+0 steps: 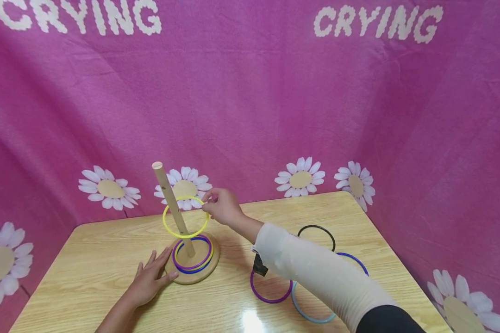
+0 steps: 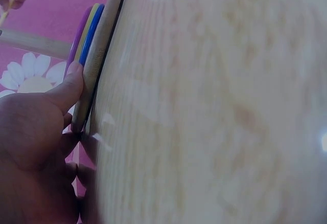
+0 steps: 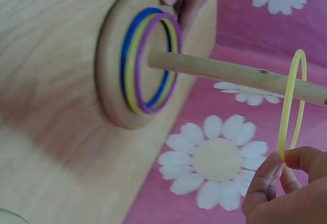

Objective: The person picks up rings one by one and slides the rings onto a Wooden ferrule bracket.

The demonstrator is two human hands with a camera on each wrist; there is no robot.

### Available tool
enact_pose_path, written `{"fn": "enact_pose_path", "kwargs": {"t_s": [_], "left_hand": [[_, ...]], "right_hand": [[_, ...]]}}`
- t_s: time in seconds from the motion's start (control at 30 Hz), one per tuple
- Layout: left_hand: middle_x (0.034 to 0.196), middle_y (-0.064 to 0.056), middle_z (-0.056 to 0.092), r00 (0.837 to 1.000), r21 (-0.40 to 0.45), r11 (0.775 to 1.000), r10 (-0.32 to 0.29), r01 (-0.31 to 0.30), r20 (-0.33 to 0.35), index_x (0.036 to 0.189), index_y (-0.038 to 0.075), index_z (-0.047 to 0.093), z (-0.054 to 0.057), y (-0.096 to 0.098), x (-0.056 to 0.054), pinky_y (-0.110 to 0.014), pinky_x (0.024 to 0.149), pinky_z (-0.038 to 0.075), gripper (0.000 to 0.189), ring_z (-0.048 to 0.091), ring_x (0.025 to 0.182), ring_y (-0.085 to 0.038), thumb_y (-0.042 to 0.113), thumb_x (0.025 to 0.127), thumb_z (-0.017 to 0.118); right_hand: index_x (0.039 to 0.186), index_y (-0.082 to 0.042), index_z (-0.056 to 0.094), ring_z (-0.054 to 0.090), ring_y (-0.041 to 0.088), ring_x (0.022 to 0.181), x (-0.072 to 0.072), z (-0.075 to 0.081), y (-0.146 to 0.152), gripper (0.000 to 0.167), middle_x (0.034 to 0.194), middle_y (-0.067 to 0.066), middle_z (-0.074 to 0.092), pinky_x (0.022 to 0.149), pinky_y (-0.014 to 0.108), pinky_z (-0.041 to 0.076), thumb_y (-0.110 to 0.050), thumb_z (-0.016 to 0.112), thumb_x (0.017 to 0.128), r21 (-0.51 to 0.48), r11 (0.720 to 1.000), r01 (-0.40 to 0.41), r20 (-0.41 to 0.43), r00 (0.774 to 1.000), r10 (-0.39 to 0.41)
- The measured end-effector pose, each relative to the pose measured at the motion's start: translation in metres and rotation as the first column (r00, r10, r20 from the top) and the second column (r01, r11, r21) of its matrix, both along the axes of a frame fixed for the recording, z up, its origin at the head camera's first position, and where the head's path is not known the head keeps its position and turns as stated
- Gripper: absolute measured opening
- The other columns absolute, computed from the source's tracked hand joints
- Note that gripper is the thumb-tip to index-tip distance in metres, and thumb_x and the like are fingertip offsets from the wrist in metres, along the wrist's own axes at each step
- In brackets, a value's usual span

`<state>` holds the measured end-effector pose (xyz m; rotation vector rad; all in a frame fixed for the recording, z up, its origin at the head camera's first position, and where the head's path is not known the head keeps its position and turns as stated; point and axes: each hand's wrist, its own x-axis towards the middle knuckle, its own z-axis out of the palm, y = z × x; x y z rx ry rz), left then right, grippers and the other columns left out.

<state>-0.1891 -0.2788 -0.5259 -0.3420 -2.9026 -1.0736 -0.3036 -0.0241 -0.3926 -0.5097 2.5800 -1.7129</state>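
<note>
My right hand (image 1: 224, 206) pinches a yellow ring (image 3: 286, 116) between thumb and fingers. The ring hangs around the upright wooden peg (image 1: 168, 194), partway up, with the peg passing through it. Lower down, a purple ring (image 3: 139, 75), a yellow one and a blue ring (image 3: 125, 63) lie stacked round the peg on its round wooden base (image 1: 215, 259). On the base's left side rests my left hand (image 1: 147, 280), fingers spread along the edge and thumb (image 2: 71, 88) touching the rim.
To the right on the wooden table (image 1: 229, 296) lie a black ring (image 1: 332, 238), a blue ring (image 1: 358, 260), a purple ring (image 1: 271, 302) and a light blue ring (image 1: 316, 321), partly covered by my right sleeve (image 1: 316, 268). Pink cloth (image 1: 241, 115) with daisies surrounds the table's back and sides.
</note>
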Motion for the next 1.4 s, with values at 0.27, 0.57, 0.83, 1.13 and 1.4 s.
{"fn": "enact_pose_path", "kwargs": {"t_s": [0.27,0.57,0.83,1.13,1.4], "left_hand": [[0.163,-0.022,0.035,1.000,-0.003,1.000,-0.004,0.004,-0.020,0.159,0.002,0.037,-0.002,-0.001,-0.001,-0.084,0.109,0.000,0.077,0.013,0.149,-0.061,0.035,0.097,0.071],[0.163,-0.022,0.034,1.000,-0.006,1.000,0.004,-0.004,-0.005,0.158,0.001,0.037,-0.002,-0.001,0.000,-0.084,0.110,-0.001,0.078,0.012,0.150,-0.060,0.035,0.097,0.071],[0.164,-0.023,0.033,1.000,0.000,1.000,0.013,-0.013,0.015,0.158,0.000,0.037,-0.002,-0.001,-0.001,-0.082,0.111,-0.002,0.079,0.011,0.151,-0.058,0.035,0.097,0.071],[0.163,-0.023,0.034,1.000,-0.007,1.000,0.018,-0.018,0.017,0.158,0.001,0.036,-0.002,-0.001,-0.001,-0.082,0.112,-0.002,0.079,0.011,0.151,-0.058,0.035,0.096,0.072],[0.163,-0.024,0.034,1.000,-0.003,1.000,0.015,-0.015,0.012,0.158,0.001,0.037,-0.002,-0.001,-0.001,-0.082,0.111,-0.002,0.079,0.011,0.151,-0.058,0.035,0.096,0.072]], "right_hand": [[0.094,-0.001,0.073,0.070,0.021,0.060,0.002,-0.034,-0.003,0.014,0.071,0.005,0.071,0.051,0.022,0.054,0.005,0.069,0.082,0.007,0.999,0.031,0.054,0.998,-0.031],[0.092,-0.008,0.075,0.052,0.004,0.055,0.002,-0.067,-0.007,0.012,0.066,-0.003,0.066,0.052,0.018,0.040,-0.001,0.073,0.082,0.158,0.984,0.084,0.106,0.989,-0.101],[0.085,-0.010,0.074,0.051,0.008,0.059,0.007,-0.085,-0.011,0.012,0.075,0.001,0.061,0.053,0.017,0.041,0.001,0.075,0.081,0.202,0.976,0.078,0.137,0.985,-0.107],[0.084,-0.008,0.074,0.052,0.006,0.050,0.008,-0.096,-0.014,0.012,0.067,0.001,0.061,0.048,0.015,0.043,0.003,0.076,0.081,0.201,0.977,0.075,0.174,0.978,-0.112],[0.082,-0.008,0.072,0.052,0.004,0.046,0.011,-0.102,-0.012,0.011,0.061,0.000,0.060,0.045,0.015,0.042,0.001,0.079,0.082,0.183,0.980,0.078,0.191,0.975,-0.113]]}}
